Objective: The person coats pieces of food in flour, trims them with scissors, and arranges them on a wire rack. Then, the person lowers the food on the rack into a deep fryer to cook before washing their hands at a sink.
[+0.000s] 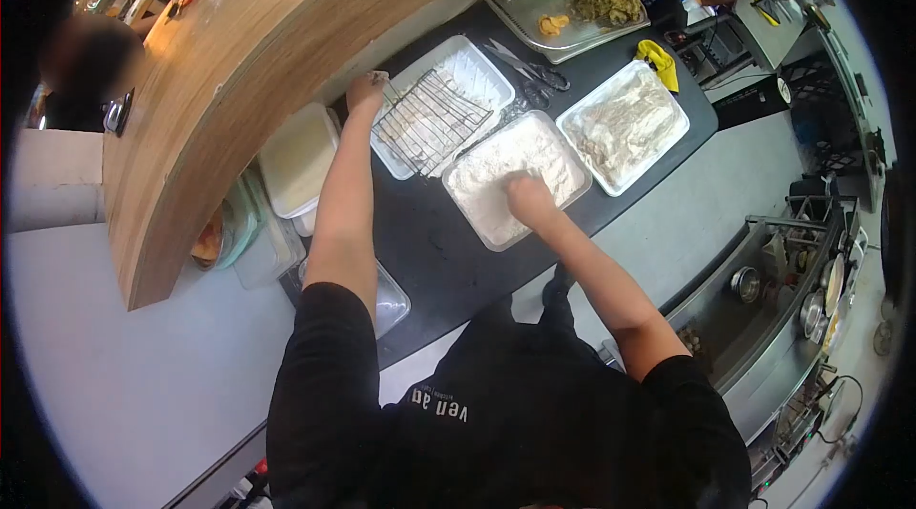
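My right hand is in a tray of white flour, its fingers curled down and partly hidden, so I cannot tell what they hold. At the back left, my left hand is closed beside the corner of a wire rack. A small pale bit shows at its fingertips, too small to name. The rack lies tilted across a white tray dusted with flour. To the right of the flour, another white tray holds flour-coated pieces.
Scissors lie behind the trays. A metal pan holds greenish and orange food. A yellow cloth hangs by the right tray. Lidded containers stand at left, below the curved wooden counter. A person is beyond it.
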Tool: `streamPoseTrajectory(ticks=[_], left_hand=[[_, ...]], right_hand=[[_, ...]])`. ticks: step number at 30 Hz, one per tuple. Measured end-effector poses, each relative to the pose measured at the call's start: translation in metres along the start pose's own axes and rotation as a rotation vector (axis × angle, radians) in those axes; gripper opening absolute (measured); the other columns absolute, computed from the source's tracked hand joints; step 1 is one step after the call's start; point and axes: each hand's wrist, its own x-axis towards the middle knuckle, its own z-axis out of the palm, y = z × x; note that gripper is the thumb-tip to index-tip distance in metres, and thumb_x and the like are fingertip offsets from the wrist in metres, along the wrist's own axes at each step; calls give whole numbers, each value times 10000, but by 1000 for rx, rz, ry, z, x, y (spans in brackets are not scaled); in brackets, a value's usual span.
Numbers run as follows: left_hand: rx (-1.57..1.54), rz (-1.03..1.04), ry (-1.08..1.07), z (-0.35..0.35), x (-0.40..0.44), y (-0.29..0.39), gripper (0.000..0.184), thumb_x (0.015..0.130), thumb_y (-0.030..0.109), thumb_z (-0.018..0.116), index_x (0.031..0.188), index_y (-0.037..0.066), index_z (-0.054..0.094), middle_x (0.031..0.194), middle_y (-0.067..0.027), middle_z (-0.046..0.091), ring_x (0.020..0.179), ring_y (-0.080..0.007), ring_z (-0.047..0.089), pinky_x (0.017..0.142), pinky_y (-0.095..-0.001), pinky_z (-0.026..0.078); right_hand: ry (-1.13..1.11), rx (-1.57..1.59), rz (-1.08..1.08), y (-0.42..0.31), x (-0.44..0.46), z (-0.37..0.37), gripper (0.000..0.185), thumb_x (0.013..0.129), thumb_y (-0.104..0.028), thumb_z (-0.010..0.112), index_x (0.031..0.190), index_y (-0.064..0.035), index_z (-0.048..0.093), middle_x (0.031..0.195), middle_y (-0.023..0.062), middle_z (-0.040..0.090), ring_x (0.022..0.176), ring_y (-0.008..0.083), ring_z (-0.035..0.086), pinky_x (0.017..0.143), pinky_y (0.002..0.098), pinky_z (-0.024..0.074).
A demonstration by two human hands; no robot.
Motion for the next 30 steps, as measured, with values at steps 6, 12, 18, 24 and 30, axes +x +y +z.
streamPoseTrajectory(ticks=[6, 12, 18, 24, 30], left_hand=[[25, 34, 63, -11, -7, 4, 317, 843, 284, 547, 999, 24, 640, 1041, -192, 620, 997, -339, 583, 843, -404, 451], [-2, 102, 123, -35, -24, 24, 290, 842, 231, 523, 1013, 20, 626, 1038, -198, 621, 982, -357, 582, 846, -413, 448], [208, 292, 350, -60, -9, 5, 296, 884, 234, 497, 1012, 0, 626, 994, -192, 634, 965, -344, 580, 851, -409, 432], [41, 441, 436, -76, -7, -4, 233, 879, 204, 493, 886, 13, 627, 865, -153, 652, 825, -340, 602, 732, -398, 437], [166, 252, 316, -85, -36, 33, 231, 874, 184, 493, 843, 7, 639, 840, -153, 663, 820, -284, 629, 747, -372, 448]], right_hand=[[264, 188, -24, -26, 2, -56, 130, 728, -44, 557, 835, -23, 626, 891, 136, 618, 843, 313, 599, 709, 408, 506], [120, -45, -58, 6, -11, 40, 200, 766, -13, 523, 940, -37, 619, 946, 156, 585, 901, 301, 583, 776, 382, 495], [196, 173, 72, -42, -1, -59, 168, 768, -47, 509, 884, -22, 628, 860, 137, 587, 842, 291, 601, 715, 367, 499], [360, -106, 58, -26, -10, -9, 163, 735, -127, 630, 885, -63, 640, 832, 79, 611, 873, 260, 586, 799, 384, 475], [77, 136, 141, -21, 0, -15, 301, 737, -96, 590, 1033, -65, 635, 1158, 150, 555, 1105, 314, 520, 860, 384, 471]])
